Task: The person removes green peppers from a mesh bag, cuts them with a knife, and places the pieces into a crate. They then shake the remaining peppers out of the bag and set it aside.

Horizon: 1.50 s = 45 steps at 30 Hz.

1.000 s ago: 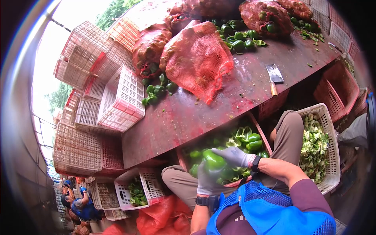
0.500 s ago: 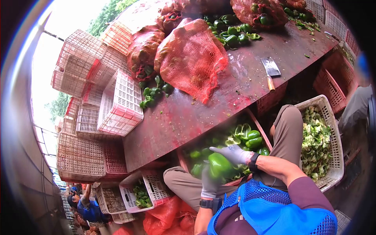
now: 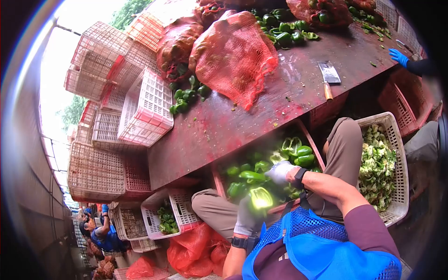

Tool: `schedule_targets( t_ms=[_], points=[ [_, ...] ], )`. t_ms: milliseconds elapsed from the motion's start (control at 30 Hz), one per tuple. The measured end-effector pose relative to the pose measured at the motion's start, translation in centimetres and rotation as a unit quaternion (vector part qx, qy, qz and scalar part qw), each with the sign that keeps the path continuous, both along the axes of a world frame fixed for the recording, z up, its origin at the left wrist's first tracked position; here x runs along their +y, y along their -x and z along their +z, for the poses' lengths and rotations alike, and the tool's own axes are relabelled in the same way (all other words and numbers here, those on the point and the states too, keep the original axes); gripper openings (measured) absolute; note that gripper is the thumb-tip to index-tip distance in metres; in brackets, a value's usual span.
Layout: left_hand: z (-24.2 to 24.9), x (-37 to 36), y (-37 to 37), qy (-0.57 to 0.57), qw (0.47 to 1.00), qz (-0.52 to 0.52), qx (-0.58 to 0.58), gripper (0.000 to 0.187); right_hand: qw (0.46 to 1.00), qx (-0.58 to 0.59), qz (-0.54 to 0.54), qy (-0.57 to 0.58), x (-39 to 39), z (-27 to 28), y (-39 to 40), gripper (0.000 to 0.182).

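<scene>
My left hand [image 3: 246, 218], in a grey-white glove, grips a cut green bell pepper [image 3: 261, 198] whose pale, bright inside faces up. To its right and farther forward, my right hand [image 3: 281, 172], gloved the same way, is curled over the peppers. Its fingertips are blurred, and I cannot make out what they hold. Below and beyond both hands, a crate [image 3: 311, 142] between my legs holds several green bell peppers [image 3: 304, 156], some whole and some cut open.
A cleaver [image 3: 329, 73] lies on the stained table [image 3: 210, 140], with red mesh sacks [image 3: 233, 56] of peppers behind. A white crate [image 3: 400, 186] of pepper scraps stands right. Stacked crates [image 3: 95, 172] rise left. One person's blue-gloved hand [image 3: 399, 57] is at the table's right; another person [image 3: 105, 233] is lower left.
The pepper between my hands now shows its cut inside in my left hand. My hands have drawn apart, the right one away from the pepper. A blue-gloved hand has appeared at the table's right.
</scene>
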<state>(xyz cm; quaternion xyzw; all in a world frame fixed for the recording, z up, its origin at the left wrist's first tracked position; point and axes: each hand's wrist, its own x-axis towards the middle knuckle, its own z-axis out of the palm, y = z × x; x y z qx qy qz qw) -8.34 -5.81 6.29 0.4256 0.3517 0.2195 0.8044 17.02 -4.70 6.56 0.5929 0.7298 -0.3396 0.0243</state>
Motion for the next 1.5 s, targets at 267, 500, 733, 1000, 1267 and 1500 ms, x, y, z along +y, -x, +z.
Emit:
schedule_targets(
  t_ms=[267,500,733,1000,1267,1500],
  points=[
    [7.1,-0.5,-0.3,0.055,0.982,0.15,-0.099,0.055,0.996,0.006,-0.041,-0.074,0.3,5.5,-1.0,0.025],
    [6.8,3.8,-1.9,0.101,0.962,0.14,-0.211,0.063,0.859,0.375,-0.199,-0.285,-2.1,5.9,1.0,0.042],
    [5.9,4.3,-4.6,0.177,0.946,0.128,-0.238,0.064,0.866,0.128,0.04,-0.482,-3.0,8.4,-1.0,0.059],
    [6.6,2.8,-6.2,0.267,0.913,0.093,-0.293,0.054,0.823,0.139,0.17,-0.524,-2.1,11.5,-2.6,0.041],
    [9.5,2.5,-5.8,0.29,0.935,0.071,-0.192,0.049,0.806,0.075,0.203,-0.551,-2.9,10.3,-1.5,0.044],
    [8.4,2.8,-5.7,0.31,0.92,0.092,-0.221,0.042,0.79,0.155,0.082,-0.587,-2.3,9.6,0.4,0.035]
  ],
)
